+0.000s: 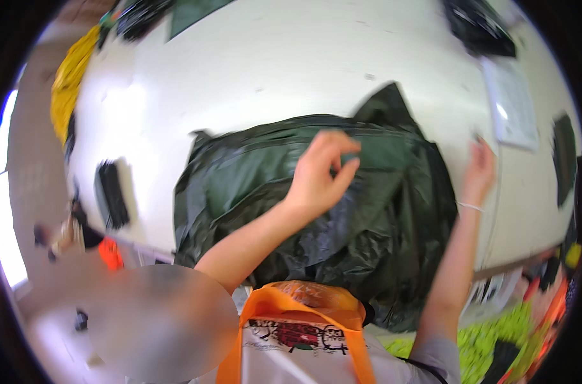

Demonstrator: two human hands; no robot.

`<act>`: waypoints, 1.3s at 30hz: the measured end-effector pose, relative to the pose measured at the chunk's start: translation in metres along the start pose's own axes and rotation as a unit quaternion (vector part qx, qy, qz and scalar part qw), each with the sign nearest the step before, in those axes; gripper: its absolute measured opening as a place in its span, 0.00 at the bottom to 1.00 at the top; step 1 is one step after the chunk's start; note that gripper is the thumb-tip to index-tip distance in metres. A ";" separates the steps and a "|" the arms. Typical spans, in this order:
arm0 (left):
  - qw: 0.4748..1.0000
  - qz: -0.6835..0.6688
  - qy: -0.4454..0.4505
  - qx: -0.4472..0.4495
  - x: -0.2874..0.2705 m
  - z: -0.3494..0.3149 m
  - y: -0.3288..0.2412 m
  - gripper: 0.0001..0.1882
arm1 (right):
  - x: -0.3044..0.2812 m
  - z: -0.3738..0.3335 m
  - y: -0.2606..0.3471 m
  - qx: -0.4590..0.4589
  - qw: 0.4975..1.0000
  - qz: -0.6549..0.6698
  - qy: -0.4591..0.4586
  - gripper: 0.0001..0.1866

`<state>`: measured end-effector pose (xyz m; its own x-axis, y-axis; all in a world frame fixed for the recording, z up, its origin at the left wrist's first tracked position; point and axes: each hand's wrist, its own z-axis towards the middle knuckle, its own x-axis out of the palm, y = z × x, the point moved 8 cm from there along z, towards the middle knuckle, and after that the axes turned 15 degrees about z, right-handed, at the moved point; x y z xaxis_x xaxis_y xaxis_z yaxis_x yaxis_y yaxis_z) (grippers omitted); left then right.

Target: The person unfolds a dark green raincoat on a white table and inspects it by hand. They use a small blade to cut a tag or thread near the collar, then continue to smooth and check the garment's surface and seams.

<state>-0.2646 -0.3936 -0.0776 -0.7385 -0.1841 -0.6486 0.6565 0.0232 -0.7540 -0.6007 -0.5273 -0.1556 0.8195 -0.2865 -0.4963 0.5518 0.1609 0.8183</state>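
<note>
A large piece of dark green, shiny coated fabric (252, 173), crumpled and layered, covers the near middle of the white table (291, 70) and hangs over its front edge. Whether it is a garment or a bag, I cannot tell. Above its upper part hovers my left hand (323, 169), fingers curved, thumb apart from them, with nothing visible in the grasp. To the right of the fabric, over bare table, my right hand (480, 169) is blurred. Its fingertips are pinched together around a tiny dark thing (476, 136) too small to name.
Dark folded bundles lie at the left (111, 194) and right (563, 159). At the far right are a black plastic bag (479, 29) and a clear flat packet (511, 105). Yellow fabric (73, 83) hangs at the far left. Bright yellow-green material (489, 329) lies below right.
</note>
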 end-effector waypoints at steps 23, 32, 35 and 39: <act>0.855 -0.173 -0.296 -0.388 -0.179 -0.164 0.242 0.19 | 0.152 -0.301 0.203 -0.177 0.803 0.035 0.568 0.33; 0.865 -0.266 -0.197 -0.377 -0.123 -0.209 0.219 0.21 | 0.086 -0.202 0.052 0.504 0.805 0.274 0.151 0.23; 0.842 -0.330 -0.308 -0.295 -0.143 -0.193 0.192 0.17 | 0.086 -0.162 0.108 0.331 0.829 0.442 0.085 0.20; 0.946 -0.076 -0.294 -0.116 -0.151 -0.161 0.094 0.21 | 0.098 -0.178 0.247 -0.058 0.945 0.221 0.234 0.20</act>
<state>-0.1162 -0.2057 -0.0671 -0.5630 -0.7162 -0.4125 0.4483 0.1547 -0.8804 -0.3562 -0.3475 -0.0538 0.9376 0.2780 -0.2089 0.1296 0.2781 0.9518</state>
